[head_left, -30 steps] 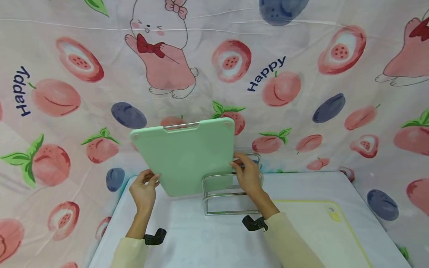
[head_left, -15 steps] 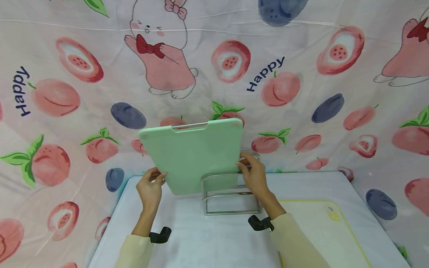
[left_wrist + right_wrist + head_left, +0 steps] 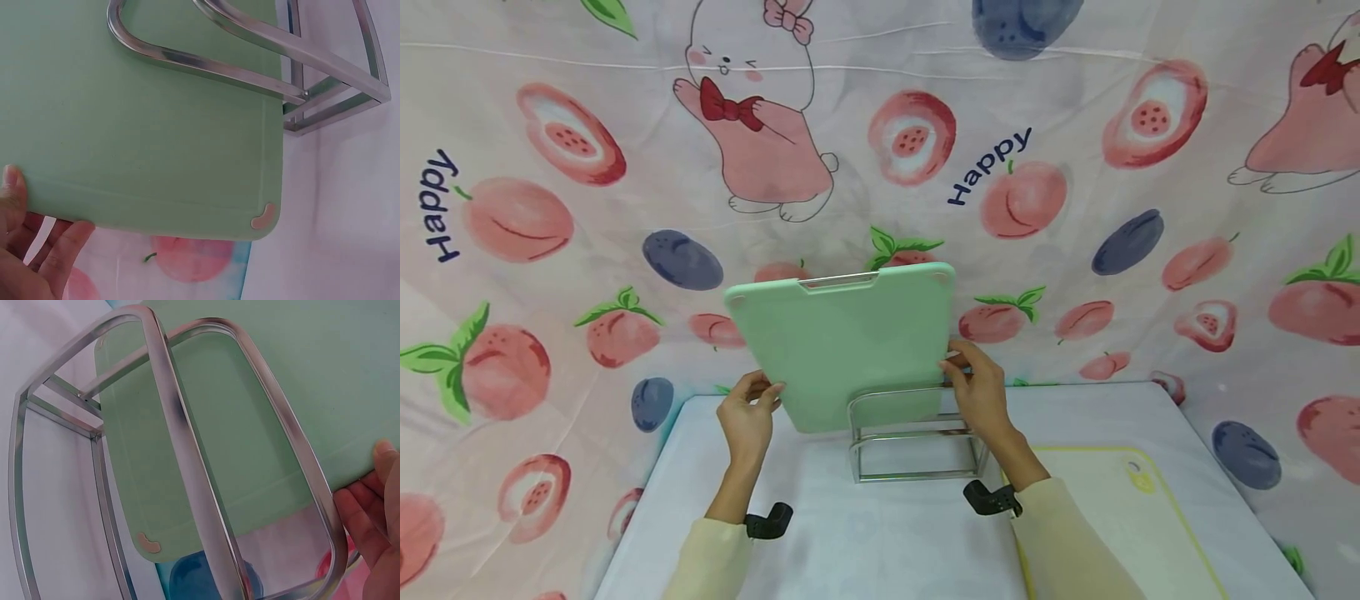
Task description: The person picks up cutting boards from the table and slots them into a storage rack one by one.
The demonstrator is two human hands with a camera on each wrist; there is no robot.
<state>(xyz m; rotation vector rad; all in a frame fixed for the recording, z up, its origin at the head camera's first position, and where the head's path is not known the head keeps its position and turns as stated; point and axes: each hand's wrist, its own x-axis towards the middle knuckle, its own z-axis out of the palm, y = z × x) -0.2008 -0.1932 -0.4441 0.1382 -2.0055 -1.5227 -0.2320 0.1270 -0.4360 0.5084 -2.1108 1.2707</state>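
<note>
A light green cutting board (image 3: 850, 342) with a metal handle bar along its top edge is held upright between both hands. My left hand (image 3: 748, 421) pinches its left edge, thumb on the near face and fingers behind, as the left wrist view shows. On the opposite edge my right hand (image 3: 981, 392) pinches it the same way. A silver metal rack (image 3: 917, 478) stands on the table, its front loop overlapping the board's lower right part. In the right wrist view the board's lower corner (image 3: 147, 540) shows behind the bars of the rack.
A pale cutting board with a yellow rim (image 3: 1120, 517) lies flat at the right, partly under the right sleeve. The white-covered table (image 3: 865, 542) ends at a fruit-patterned cloth backdrop (image 3: 850, 183).
Both hands have carried the green board to the right, further behind the rack's front loop. The rack has stayed in place.
</note>
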